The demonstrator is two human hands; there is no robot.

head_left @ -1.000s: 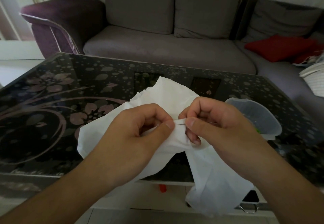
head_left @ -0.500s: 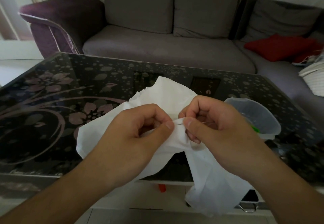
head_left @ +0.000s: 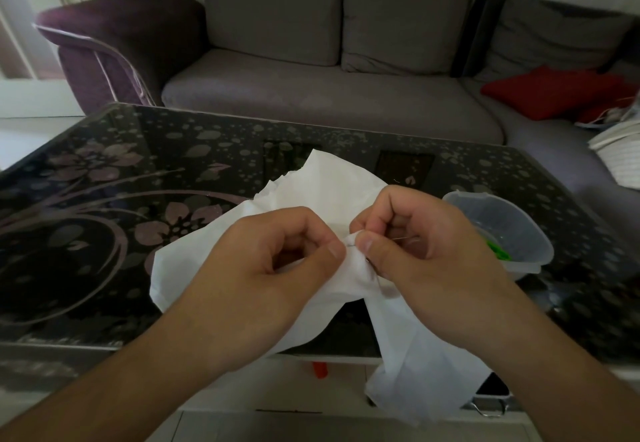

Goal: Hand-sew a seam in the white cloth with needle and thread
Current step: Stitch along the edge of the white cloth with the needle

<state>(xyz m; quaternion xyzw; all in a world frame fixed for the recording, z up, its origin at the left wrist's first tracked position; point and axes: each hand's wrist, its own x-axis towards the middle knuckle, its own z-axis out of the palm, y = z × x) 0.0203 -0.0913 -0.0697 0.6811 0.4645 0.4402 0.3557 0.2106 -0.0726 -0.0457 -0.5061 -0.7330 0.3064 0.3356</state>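
White cloth [head_left: 322, 199]: held over the near edge of the glass table [head_left: 104, 199], pinched by left hand [head_left: 277, 268]. Right hand [head_left: 433, 251] pinches needle [head_left: 403, 238] at the fold. Best kept taut, stitches short and even.

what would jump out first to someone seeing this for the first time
Two hands meet mid-frame, the left hand and right hand both pinching a fold of white cloth over a dark floral glass table. A clear plastic tub sits right, and a red cushion brightens the grey sofa behind.
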